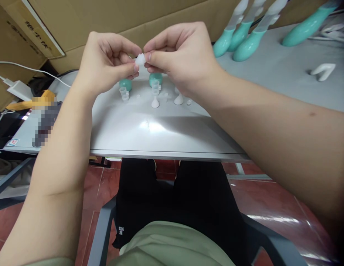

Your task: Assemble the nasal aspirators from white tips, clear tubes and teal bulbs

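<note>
A small white translucent silicone piece (140, 59) is pinched between the fingertips of my left hand (109, 61) and my right hand (181, 55), raised above the table. Below the hands are two teal bulbs (155, 78), partly hidden. In front of them stand clear plastic tubes, one at the left (124, 94) and one in the middle (155, 88). A white cone-shaped tip (155, 102) sits by the middle tube, and another cone tip (178, 98) lies under my right hand. Beside that is a tiny clear ring (189, 102).
Several teal bulbs with clear tubes and white tips (249, 44) stand at the back right. A white bent part (323, 71) lies on the grey table (160, 138). Cardboard (105, 16) walls the back. At left are a white charger (20, 90) with cable and a yellow object (47, 96).
</note>
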The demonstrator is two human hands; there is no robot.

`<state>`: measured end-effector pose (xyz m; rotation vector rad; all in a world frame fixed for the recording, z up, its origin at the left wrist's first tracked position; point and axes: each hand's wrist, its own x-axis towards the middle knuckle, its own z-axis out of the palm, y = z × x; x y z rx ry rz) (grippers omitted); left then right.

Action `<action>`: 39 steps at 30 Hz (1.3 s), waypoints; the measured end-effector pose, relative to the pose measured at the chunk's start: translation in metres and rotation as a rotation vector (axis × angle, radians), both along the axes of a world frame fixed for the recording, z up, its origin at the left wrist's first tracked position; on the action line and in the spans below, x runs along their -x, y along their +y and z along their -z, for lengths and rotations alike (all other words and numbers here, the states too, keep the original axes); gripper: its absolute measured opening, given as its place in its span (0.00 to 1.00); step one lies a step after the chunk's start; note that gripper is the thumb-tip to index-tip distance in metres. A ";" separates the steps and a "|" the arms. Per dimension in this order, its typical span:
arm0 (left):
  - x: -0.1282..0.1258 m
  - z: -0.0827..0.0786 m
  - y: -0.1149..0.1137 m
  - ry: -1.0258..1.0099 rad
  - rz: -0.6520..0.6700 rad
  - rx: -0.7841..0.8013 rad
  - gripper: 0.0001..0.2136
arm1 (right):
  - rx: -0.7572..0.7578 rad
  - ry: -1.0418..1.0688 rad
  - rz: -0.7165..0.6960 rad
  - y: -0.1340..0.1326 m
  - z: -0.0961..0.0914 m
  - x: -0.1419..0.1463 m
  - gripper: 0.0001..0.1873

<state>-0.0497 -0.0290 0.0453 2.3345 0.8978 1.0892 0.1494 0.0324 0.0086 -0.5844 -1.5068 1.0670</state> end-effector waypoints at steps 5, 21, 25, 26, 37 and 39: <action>0.015 0.015 0.040 -0.089 0.001 0.002 0.37 | 0.115 0.003 0.013 0.001 -0.006 0.006 0.24; 0.051 0.023 0.085 -0.175 -0.018 -0.117 0.30 | 0.167 -0.007 -0.052 0.002 -0.004 0.000 0.21; 0.049 0.024 0.083 -0.172 -0.076 -0.093 0.32 | 0.210 0.020 -0.049 -0.001 -0.008 0.004 0.28; 0.050 0.024 0.084 -0.151 -0.083 -0.085 0.31 | 0.213 0.025 -0.062 -0.002 -0.008 0.004 0.29; 0.056 0.025 0.086 -0.184 0.041 -0.076 0.27 | 0.289 0.041 -0.158 -0.009 -0.015 -0.003 0.28; 0.057 0.028 0.090 -0.208 0.047 -0.084 0.28 | 0.261 0.046 -0.164 -0.008 -0.016 -0.005 0.27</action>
